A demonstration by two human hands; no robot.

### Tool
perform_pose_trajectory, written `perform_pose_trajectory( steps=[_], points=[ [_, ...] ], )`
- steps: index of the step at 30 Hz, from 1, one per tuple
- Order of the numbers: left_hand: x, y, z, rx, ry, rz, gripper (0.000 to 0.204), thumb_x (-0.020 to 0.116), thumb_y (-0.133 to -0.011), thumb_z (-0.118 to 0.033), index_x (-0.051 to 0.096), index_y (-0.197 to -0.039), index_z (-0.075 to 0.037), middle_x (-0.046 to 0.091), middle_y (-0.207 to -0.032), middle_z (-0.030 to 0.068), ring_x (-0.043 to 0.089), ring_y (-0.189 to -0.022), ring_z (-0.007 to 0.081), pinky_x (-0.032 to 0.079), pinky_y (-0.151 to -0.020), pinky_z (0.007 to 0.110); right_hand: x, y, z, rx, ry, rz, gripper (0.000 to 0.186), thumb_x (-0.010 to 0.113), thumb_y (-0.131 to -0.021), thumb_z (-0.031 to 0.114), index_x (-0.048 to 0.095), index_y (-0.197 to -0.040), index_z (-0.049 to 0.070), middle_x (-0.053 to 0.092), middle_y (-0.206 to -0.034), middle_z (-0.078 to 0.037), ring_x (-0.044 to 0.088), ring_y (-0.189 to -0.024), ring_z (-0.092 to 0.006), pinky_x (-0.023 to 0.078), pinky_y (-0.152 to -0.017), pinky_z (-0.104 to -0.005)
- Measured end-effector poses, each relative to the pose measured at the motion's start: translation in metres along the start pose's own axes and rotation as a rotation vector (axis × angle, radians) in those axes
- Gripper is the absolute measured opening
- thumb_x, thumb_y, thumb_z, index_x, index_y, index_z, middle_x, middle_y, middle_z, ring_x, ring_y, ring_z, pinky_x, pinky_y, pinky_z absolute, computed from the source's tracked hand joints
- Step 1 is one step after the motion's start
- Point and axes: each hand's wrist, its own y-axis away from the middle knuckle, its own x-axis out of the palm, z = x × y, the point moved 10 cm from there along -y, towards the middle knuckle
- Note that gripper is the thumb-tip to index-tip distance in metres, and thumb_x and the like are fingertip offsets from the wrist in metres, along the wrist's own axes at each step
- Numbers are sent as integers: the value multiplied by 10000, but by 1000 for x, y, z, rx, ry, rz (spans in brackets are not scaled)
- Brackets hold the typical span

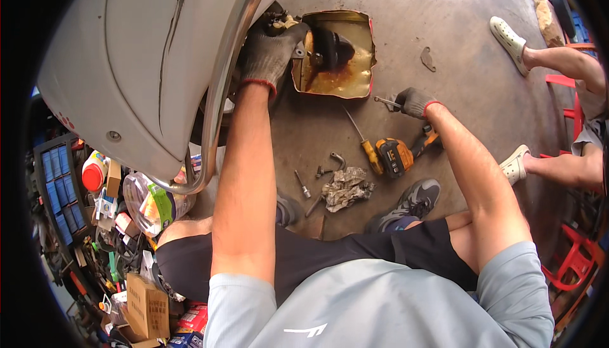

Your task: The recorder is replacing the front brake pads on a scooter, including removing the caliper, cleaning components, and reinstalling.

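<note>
My left hand (273, 53), in a grey work glove with a red cuff, reaches under the pale scooter body (133, 50). Its fingers curl at a metal part with a small bracket (299, 51); what lies in the grip is hidden. Right beside it stands a cut-open metal tin (361, 80) with dark oil in it. My right hand (415, 103), gloved too, is closed round a wrench (386, 102) over the floor, its ring end pointing left. Below that hand lie a yellow-and-black cordless power tool (394, 156) and a yellow-handled screwdriver (370, 154).
A crumpled dirty rag (347, 189), a socket bit (304, 189) and a bent metal piece (338, 160) lie near my shoes. A flat metal plate (428, 59) is farther off. Another person's legs (558, 63) are at right, by red chairs (574, 259). Boxes (147, 307) crowd the left.
</note>
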Motion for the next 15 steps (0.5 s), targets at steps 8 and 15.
perform_pose_trajectory(
  steps=[8,15],
  points=[
    [-5,3,-2,-16,-74,-68,445,798,-728,-381,734,-1049,-79,751,-1013,80,698,-947,234,514,-897,373,-9,14,84,-182,575,-459,186,641,-797,149,727,-959,118,708,-968,-138,676,-953,-347,518,-851,-450],
    [-1,13,-18,104,50,-85,532,840,-757,-284,660,-1151,25,703,-1118,137,662,-1029,246,499,-944,354,203,114,178,-912,655,-5,428,666,-797,215,635,-1224,195,675,-1113,-119,700,-994,-304,570,-785,-423]
  ],
)
